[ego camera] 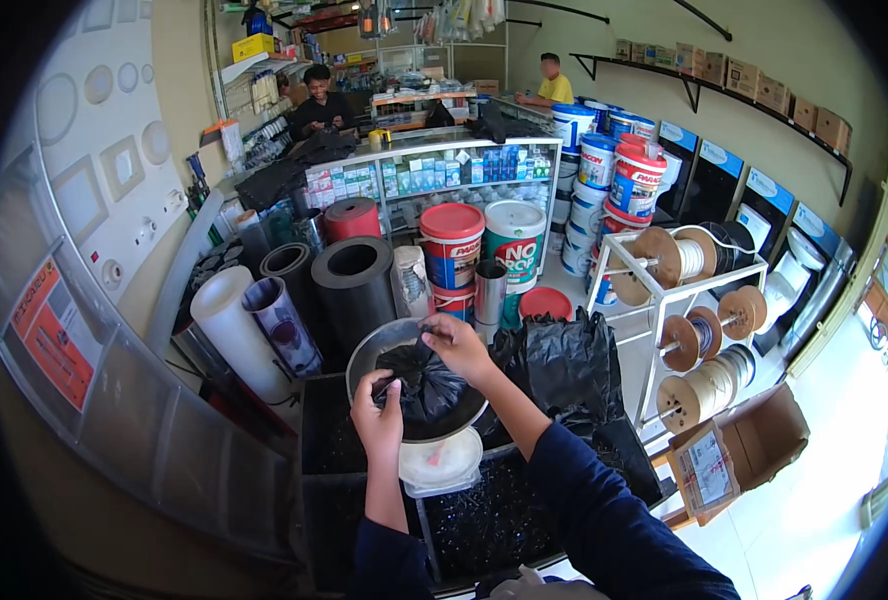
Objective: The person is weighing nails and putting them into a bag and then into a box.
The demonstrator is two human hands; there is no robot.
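A filled black plastic bag sits in a round metal pan, which rests above a white round-topped base, probably a weighing scale. My left hand pinches the bag's gathered plastic from the near left side, thumb and fingers close together. On the far side, my right hand grips a twisted end of the same bag between thumb and fingers. What the bag contains is hidden. Beside the pan on the right lies a pile of black plastic bags.
Under the scale is a black divided bin holding small dark pieces, perhaps nails. Rolls of sheet material and paint pails stand beyond. A spool rack and cardboard box are at right. Two people are at the back.
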